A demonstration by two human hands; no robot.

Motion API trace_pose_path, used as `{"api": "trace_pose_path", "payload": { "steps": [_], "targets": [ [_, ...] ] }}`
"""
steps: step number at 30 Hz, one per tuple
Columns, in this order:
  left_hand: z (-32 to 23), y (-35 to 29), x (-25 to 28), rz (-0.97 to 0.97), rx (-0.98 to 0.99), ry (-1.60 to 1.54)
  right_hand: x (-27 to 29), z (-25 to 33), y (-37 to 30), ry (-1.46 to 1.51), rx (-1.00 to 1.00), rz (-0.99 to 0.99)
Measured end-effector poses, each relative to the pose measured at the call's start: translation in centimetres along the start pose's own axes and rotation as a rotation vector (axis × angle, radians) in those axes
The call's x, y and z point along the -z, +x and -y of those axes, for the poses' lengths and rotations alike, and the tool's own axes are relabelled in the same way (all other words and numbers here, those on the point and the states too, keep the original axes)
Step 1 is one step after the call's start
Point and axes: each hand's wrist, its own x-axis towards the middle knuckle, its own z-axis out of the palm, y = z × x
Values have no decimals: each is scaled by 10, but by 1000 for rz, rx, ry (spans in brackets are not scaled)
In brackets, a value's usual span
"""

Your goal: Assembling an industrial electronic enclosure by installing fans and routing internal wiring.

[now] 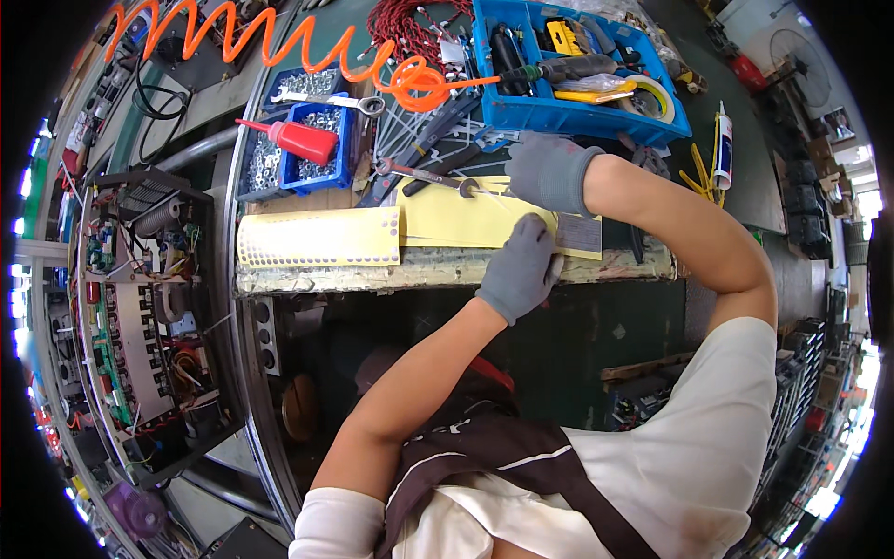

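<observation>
My left hand (523,270), in a grey glove, rests at the near edge of a yellow sheet (447,220) on the bench, its fingers curled together. Just beyond it my right hand (551,172), also gloved, bends down over the sheet with its fingers closed. Whatever either hand grips is hidden. A wrench (430,175) lies over the sheet's far edge, left of my right hand. Left of my hands is another yellow sheet (317,235) with rows of dark dots. A piece with a grey printed area (578,233) lies right of my left hand.
A blue toolbox (577,116) stands behind my hands. At the left are a blue bin (346,142) of small hardware, a red squeeze bottle (305,142) and a combination wrench (331,102). An orange coiled hose (307,47) crosses above. An open electronics chassis (140,326) sits further left.
</observation>
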Motion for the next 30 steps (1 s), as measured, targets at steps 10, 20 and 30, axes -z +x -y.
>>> {"api": "trace_pose_path", "payload": {
  "steps": [10, 20, 30],
  "targets": [
    [-15, 5, -9, 38, 27, 320, -23, -30, -64, 341, -169, -217],
    [-15, 33, -17, -85, 223, 270, -99, 14, -61, 1060, -401, -795],
    [-47, 2, -21, -368, -122, -212, -91, 14, -88, 1663, -380, -483]
  ]
}}
